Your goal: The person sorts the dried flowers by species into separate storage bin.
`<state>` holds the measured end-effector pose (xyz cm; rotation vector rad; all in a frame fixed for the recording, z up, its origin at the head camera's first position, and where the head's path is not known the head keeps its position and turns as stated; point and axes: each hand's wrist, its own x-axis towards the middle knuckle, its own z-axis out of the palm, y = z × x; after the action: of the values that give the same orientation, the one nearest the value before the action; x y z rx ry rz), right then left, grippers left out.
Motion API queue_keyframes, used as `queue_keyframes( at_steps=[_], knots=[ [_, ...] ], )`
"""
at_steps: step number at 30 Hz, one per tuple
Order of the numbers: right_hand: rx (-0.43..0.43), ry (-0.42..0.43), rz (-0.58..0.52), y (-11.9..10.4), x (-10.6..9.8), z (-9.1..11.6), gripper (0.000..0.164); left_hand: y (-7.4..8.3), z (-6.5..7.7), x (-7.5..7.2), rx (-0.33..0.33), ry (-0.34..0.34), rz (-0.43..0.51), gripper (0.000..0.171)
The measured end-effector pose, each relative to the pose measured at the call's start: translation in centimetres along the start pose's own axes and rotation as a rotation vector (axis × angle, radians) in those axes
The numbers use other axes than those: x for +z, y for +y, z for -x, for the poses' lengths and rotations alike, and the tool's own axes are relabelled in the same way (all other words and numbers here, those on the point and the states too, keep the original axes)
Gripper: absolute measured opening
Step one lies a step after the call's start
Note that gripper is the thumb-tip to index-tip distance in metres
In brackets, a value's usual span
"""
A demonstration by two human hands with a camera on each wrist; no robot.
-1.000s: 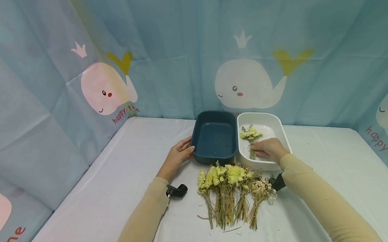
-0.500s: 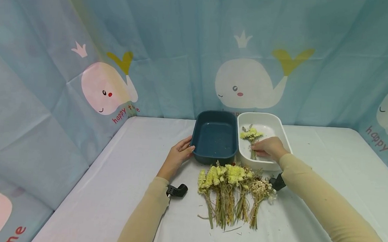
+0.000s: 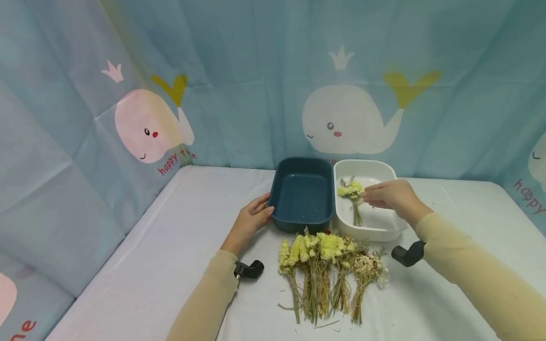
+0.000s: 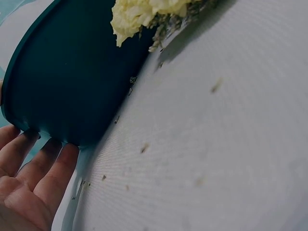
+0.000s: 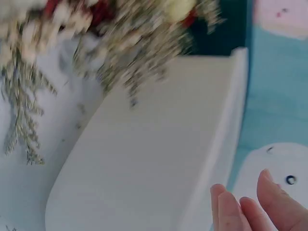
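Note:
In the head view my left hand (image 3: 248, 222) rests against the near left side of a dark blue bin (image 3: 275, 221). Its fingertips touch the bin's outer wall, and the left wrist view shows those fingers (image 4: 57, 175) fairly straight. My right hand (image 3: 394, 197) hovers over the white bin (image 3: 367, 234), with nothing between its loosely extended fingers (image 5: 230, 211). Inside that bin lies a small bunch of yellow dried flowers (image 3: 352, 190), stems toward me, just left of the right fingertips.
Several tied bunches of dried flowers (image 3: 314, 275), mostly yellow, lie side by side in front of the bins. Stem scraps (image 3: 327, 323) are scattered on the white tablecloth (image 3: 166, 268). A blue curtain (image 3: 239, 112) with printed whales hangs behind.
My right hand has let go of the yellow flower bunch, which stays in the white bin, and has risen to the right. The left hand has kept its place.

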<state>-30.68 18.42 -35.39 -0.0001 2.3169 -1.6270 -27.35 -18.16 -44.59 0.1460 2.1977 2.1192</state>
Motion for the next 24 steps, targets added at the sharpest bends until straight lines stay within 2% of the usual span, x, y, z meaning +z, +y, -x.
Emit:
queue_keyframes(
  at_steps=[5,15,18,24],
  knots=[
    [0.017,-0.099,-0.146,-0.1,0.0,2.0,0.063,0.1,0.0,-0.1,-0.005,-0.002,0.003,0.057],
    [-0.004,-0.242,-0.335,1.9,0.1,6.6,0.068,-0.1,-0.2,0.1,0.012,0.001,0.001,0.056],
    [-0.005,-0.268,-0.343,2.6,0.0,7.7,0.068,-0.1,-0.3,0.0,0.016,0.001,0.004,0.056],
    [-0.014,-0.246,-0.285,3.7,0.0,9.6,0.069,-0.1,0.0,0.0,0.009,0.011,-0.009,0.056]
  ],
)
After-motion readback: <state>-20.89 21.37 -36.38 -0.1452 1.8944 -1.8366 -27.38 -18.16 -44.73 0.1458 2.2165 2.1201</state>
